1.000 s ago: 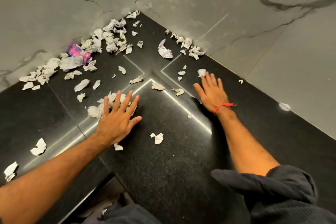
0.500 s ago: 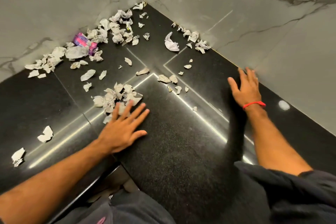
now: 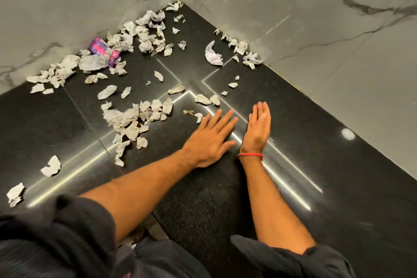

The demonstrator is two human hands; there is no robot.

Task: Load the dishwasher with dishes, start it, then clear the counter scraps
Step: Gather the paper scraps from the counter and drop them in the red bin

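Paper scraps (image 3: 133,119) lie scattered over the black counter (image 3: 304,165), most of them in the upper left of the frame: a loose heap sits left of centre, a longer drift runs along the grey marble wall (image 3: 67,7) toward the corner, and a smaller cluster (image 3: 242,48) rests against the right-hand wall. A pink and purple wrapper (image 3: 101,48) lies among the scraps by the left wall. Near the centre, the left hand (image 3: 211,140) lies flat on the counter, palm down, fingers straight and spread, fingertips just beside a few small scraps. The right hand (image 3: 259,128) stands on its edge just beside it, fingers straight and together, holding nothing, a red thread band (image 3: 250,155) round the wrist.
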